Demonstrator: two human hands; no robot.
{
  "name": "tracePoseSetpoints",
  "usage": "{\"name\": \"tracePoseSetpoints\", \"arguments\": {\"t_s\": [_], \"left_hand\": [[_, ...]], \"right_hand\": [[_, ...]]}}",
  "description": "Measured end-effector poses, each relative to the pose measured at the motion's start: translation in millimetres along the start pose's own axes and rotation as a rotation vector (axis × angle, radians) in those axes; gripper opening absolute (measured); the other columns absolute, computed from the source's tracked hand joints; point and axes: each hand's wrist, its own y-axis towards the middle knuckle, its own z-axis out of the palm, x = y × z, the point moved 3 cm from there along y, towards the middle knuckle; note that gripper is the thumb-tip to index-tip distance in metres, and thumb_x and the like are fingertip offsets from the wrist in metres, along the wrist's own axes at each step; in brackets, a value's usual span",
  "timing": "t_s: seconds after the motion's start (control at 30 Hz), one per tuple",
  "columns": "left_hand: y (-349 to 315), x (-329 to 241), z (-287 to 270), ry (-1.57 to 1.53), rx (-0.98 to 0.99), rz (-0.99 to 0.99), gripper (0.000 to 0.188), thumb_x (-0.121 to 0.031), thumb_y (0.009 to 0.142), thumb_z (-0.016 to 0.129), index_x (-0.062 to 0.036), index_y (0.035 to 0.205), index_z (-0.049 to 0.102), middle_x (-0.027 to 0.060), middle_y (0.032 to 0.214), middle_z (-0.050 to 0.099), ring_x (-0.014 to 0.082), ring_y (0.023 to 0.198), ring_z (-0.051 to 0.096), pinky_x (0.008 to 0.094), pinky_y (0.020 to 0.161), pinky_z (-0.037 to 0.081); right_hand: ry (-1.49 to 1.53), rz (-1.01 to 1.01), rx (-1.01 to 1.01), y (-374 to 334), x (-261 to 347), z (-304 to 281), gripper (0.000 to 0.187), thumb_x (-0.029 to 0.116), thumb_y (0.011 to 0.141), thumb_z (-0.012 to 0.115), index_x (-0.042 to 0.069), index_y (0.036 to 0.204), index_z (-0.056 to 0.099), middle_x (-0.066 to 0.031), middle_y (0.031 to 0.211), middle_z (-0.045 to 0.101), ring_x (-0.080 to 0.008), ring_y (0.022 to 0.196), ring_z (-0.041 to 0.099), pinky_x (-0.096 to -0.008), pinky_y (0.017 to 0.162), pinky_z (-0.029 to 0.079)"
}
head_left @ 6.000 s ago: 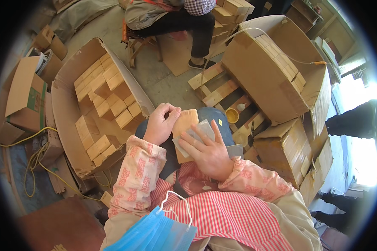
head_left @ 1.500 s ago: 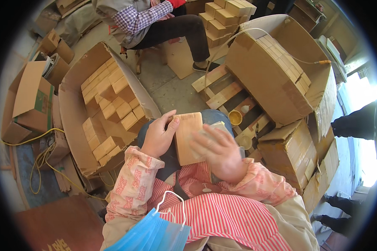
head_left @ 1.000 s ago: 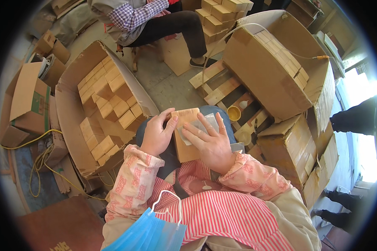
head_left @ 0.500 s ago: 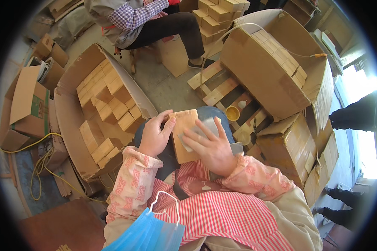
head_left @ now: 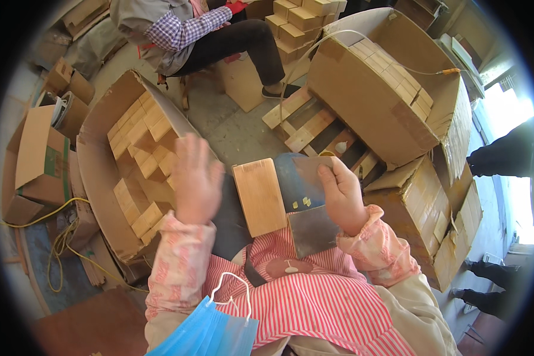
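Note:
A flat rectangular wooden block (head_left: 259, 199) rests across my lap, touched by neither hand. My left hand (head_left: 194, 181) is raised to the left of it, fingers stretched out and somewhat smeared by motion, holding nothing. Right of the block, my right hand (head_left: 343, 196) pinches a thin brownish-grey sheet of sandpaper (head_left: 310, 172) between thumb and fingers, above my knee. A second, dark grey sheet (head_left: 314, 232) lies on my lap just below that hand. Small pale yellow bits (head_left: 302, 203) show on my trouser leg.
An open carton (head_left: 95, 172) of wooden blocks stands close on my left. Another carton (head_left: 368, 89) of blocks sits on a wooden pallet (head_left: 308, 130) at the far right. A co-worker (head_left: 190, 41) sits ahead. Yellow cable (head_left: 56, 249) coils at left; a blue mask (head_left: 213, 326) hangs below me.
My left hand has let go of the block and lifted away to the left. My right hand has moved off the block to the right with the sandpaper, uncovering the block's face.

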Motion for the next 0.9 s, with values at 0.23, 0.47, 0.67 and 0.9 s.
{"name": "tracePoseSetpoints", "arguments": {"t_s": [0.23, 0.47, 0.67, 0.9], "left_hand": [[-26.4, 14.4, 36.8, -0.339, 0.375, -0.255, 0.056, -0.047, 0.114, 0.048, -0.0002, 0.136, 0.068, 0.0229, 0.129, 0.072, 0.0395, 0.130, 0.064, 0.0465, 0.110, 0.047], [-51.1, -11.0, 21.6, -0.593, 0.491, -0.149, 0.087, -0.025, 0.084, 0.089, -0.0081, 0.158, 0.048, 0.0162, 0.150, 0.047, 0.0327, 0.149, 0.043, 0.0443, 0.124, 0.037], [-74.6, -28.2, 18.4, -1.200, 0.502, -0.466, 0.116, -0.023, 0.068, 0.101, -0.0074, 0.165, 0.037, 0.0179, 0.150, 0.050, 0.0305, 0.144, 0.049, 0.0416, 0.122, 0.039], [-60.8, -43.8, -0.2, -0.872, 0.468, -0.286, 0.122, -0.024, 0.063, 0.102, -0.0040, 0.164, 0.036, 0.0161, 0.148, 0.052, 0.0307, 0.141, 0.052, 0.0410, 0.121, 0.040]], "right_hand": [[0.325, 0.498, 0.344, 8.8, -14.2, 29.3, 0.028, 0.026, 0.114, 0.056, 0.004, 0.126, 0.067, 0.0007, 0.107, 0.071, -0.0076, 0.096, 0.064, -0.0288, 0.086, 0.054], [0.161, 0.337, 0.591, -13.3, -0.8, 18.7, 0.037, 0.023, 0.114, 0.053, 0.006, 0.145, 0.062, 0.0011, 0.113, 0.068, -0.0074, 0.103, 0.061, -0.0276, 0.091, 0.053], [0.086, 0.211, 0.669, -41.6, 6.5, 6.0, 0.049, 0.020, 0.115, 0.051, 0.006, 0.162, 0.048, -0.0028, 0.121, 0.067, -0.0098, 0.112, 0.060, -0.0287, 0.097, 0.051], [0.110, 0.173, 0.358, -36.4, 25.8, -4.8, 0.021, 0.020, 0.112, 0.058, 0.001, 0.114, 0.064, -0.0031, 0.098, 0.070, -0.0118, 0.088, 0.065, -0.0317, 0.078, 0.056]]}}
